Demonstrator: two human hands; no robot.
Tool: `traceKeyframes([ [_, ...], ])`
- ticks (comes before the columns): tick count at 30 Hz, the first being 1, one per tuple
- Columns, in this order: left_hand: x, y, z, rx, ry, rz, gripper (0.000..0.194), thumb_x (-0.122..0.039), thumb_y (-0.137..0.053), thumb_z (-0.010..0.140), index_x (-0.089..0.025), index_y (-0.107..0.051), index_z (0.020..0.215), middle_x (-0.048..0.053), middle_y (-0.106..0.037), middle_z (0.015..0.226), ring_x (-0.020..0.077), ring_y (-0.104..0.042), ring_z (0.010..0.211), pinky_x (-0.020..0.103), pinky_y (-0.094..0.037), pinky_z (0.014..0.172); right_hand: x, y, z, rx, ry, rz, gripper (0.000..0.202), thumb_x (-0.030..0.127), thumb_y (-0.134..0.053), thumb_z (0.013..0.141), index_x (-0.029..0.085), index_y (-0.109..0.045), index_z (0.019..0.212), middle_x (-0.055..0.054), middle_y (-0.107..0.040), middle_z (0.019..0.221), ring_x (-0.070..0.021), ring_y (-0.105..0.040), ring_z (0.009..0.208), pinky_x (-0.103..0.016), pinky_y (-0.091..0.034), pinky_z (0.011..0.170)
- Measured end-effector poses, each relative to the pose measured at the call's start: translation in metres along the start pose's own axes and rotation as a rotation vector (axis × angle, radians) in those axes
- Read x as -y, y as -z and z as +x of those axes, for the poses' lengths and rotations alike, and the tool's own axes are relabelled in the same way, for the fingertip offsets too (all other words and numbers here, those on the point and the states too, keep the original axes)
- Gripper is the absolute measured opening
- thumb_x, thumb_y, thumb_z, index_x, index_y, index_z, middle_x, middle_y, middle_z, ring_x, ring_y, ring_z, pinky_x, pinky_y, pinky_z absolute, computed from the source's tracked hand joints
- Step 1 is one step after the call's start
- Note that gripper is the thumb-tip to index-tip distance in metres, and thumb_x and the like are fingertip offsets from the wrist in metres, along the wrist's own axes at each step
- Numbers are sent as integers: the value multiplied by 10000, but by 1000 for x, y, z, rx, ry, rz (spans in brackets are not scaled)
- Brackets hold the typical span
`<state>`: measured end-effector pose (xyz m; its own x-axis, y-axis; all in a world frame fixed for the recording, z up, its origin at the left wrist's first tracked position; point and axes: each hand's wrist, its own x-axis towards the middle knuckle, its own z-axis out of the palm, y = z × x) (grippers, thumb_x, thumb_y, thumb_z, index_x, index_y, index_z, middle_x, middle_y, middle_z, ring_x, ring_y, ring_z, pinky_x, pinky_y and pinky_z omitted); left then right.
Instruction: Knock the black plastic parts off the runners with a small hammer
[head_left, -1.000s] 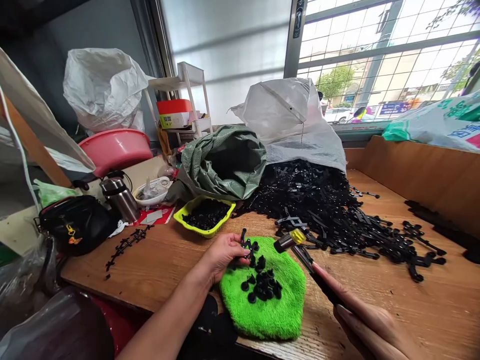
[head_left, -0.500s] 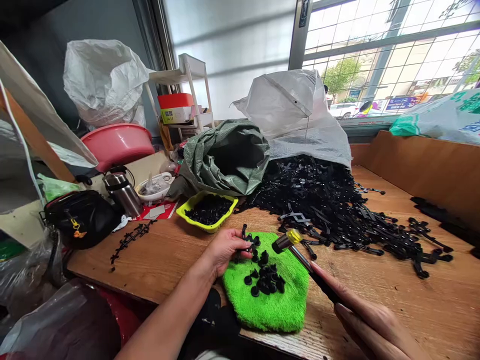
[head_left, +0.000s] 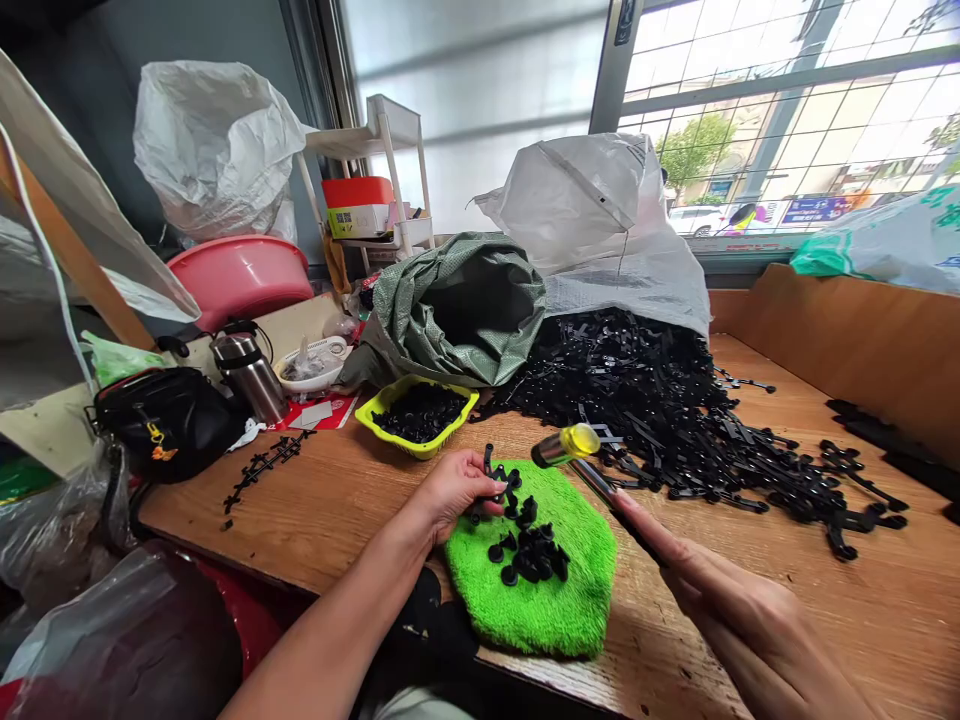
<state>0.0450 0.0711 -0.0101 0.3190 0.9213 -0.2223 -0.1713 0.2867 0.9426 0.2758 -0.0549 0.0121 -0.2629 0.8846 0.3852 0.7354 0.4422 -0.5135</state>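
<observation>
My left hand [head_left: 466,488] pinches a black plastic linkage piece [head_left: 489,462] over the upper left of a bright green cloth [head_left: 551,625]; my fingers hide part of the piece. In my right hand [head_left: 720,580] is a small hammer [head_left: 561,446] with a yellow face, its head raised above the cloth's far edge. My right forefinger lies along the handle. Several small black round-headed caps [head_left: 536,550] lie heaped on the cloth, close to my left fingertips.
A yellow basket [head_left: 367,425] of small black parts stands behind my left hand. Black linkages [head_left: 660,420] spill from a white sack [head_left: 637,270] at the back right. A green woven sack [head_left: 390,310] gapes between them. A steel flask [head_left: 251,375] and black bag [head_left: 169,430] stand left.
The hammer head has risen and shifted slightly left, and my right hand has moved up with it. My left hand stays nearly in place with the linkage piece. The camera view has shifted a little.
</observation>
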Motion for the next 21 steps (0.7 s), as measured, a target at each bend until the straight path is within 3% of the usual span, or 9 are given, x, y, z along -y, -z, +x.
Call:
traceKeyframes([
  [2, -1, 0, 0, -5, 9, -3, 357, -92, -779, 521, -135, -449, 650, -30, -573, 539, 70, -553, 418, 161, -467, 417, 2, 0, 6, 92, 26, -123, 460, 220, -230, 934, 312, -341, 1370, -38, -664, 1021, -256, -630, 889, -362, -538, 718],
  [4, -3, 0, 0, -17, 10, -6, 371, -77, -776, 516, -142, -433, 643, -39, -569, 536, 67, -547, 414, 167, -474, 416, 4, 2, 10, 173, 40, -196, 478, 195, -214, 926, 336, -344, 1364, -23, -693, 848, -254, -654, 796, -365, -546, 667],
  [7, -4, 0, -1, -9, 26, 8, 370, -87, -769, 529, -149, -422, 642, -59, -550, 509, 59, -528, 377, 162, -463, 396, 8, 7, 13, 81, 82, -168, 488, 180, -260, 921, 316, -298, 1388, -30, -627, 1111, -254, -572, 1014, -355, -496, 807],
  [9, -4, 0, -1, -8, 29, 20, 366, -96, -764, 538, -152, -417, 641, -68, -538, 491, 57, -524, 365, 153, -450, 389, 9, 7, 14, 41, 95, -166, 512, 153, -268, 908, 302, -270, 1398, -34, -579, 1194, -253, -558, 1036, -337, -499, 796],
  [12, -2, -1, 2, -20, 18, 42, 369, -86, -760, 533, -155, -409, 625, -64, -536, 472, 60, -513, 355, 158, -441, 386, 6, -1, 14, 125, 78, -223, 551, 109, -263, 872, 332, -316, 1373, -20, -689, 939, -254, -654, 809, -319, -544, 610],
  [14, -1, -2, 3, -26, 10, 64, 360, -85, -757, 530, -154, -416, 621, -56, -539, 461, 63, -502, 343, 165, -430, 384, 3, -6, 13, 152, 64, -234, 556, 107, -265, 866, 356, -333, 1359, -7, -700, 851, -264, -658, 782, -331, -547, 575],
  [18, -5, 0, -5, -61, -18, 79, 336, -141, -777, 519, -136, -489, 693, -42, -559, 477, 63, -496, 347, 137, -340, 361, -1, -3, 6, 130, 32, -109, 486, 179, -265, 925, 350, -300, 1378, -3, -609, 1144, -257, -554, 1037, -370, -512, 788],
  [21, -6, 10, -25, -172, -74, 62, 342, -309, -767, 560, -125, -576, 776, -38, -571, 543, 36, -450, 379, 125, -280, 350, -10, 3, -7, 63, 2, 16, 444, 250, -262, 954, 316, -309, 1391, 14, -443, 1334, -240, -402, 1190, -361, -387, 951],
])
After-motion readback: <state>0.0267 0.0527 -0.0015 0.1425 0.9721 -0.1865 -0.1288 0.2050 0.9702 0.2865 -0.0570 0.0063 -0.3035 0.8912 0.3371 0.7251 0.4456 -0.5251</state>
